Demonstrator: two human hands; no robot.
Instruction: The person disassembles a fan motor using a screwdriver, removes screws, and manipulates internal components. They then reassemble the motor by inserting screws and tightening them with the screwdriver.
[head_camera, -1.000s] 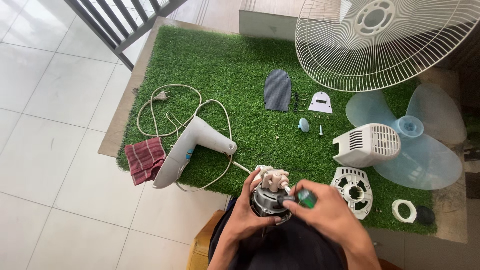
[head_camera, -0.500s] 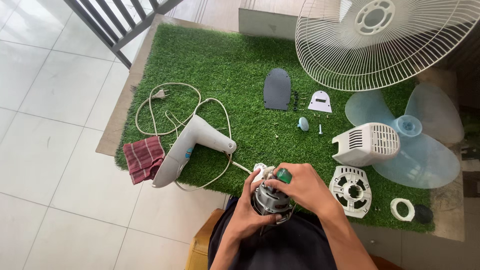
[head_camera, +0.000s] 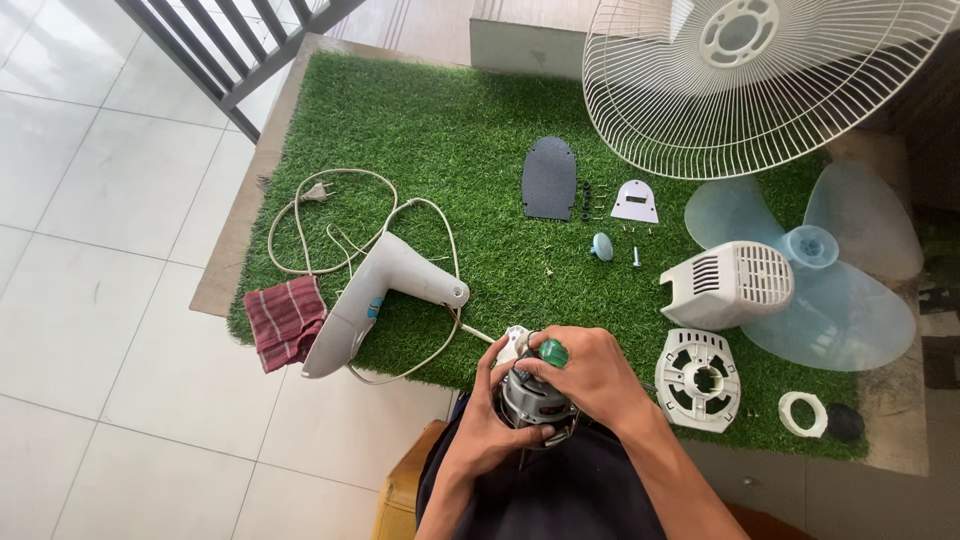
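I hold a grey metal fan motor (head_camera: 530, 400) over my lap at the near edge of the green turf mat (head_camera: 450, 150). My left hand (head_camera: 490, 420) cups the motor from the left and below. My right hand (head_camera: 590, 375) grips a green-handled screwdriver (head_camera: 552, 352) whose handle sits over the top of the motor; its tip is hidden. A white cable runs from the motor to the grey fan stand neck (head_camera: 375, 295) on the mat.
On the mat lie a red cloth (head_camera: 285, 318), a dark oval cover (head_camera: 549, 178), a white bracket (head_camera: 636, 202), small screws (head_camera: 588, 198), a white motor housing (head_camera: 730, 285), a round vented plate (head_camera: 697, 378), pale blue fan blades (head_camera: 850, 290), a white ring (head_camera: 802, 413) and a wire fan guard (head_camera: 740, 90).
My right hand has shifted left with the screwdriver, from the motor's right side to over its top. The motor has stayed in my left hand.
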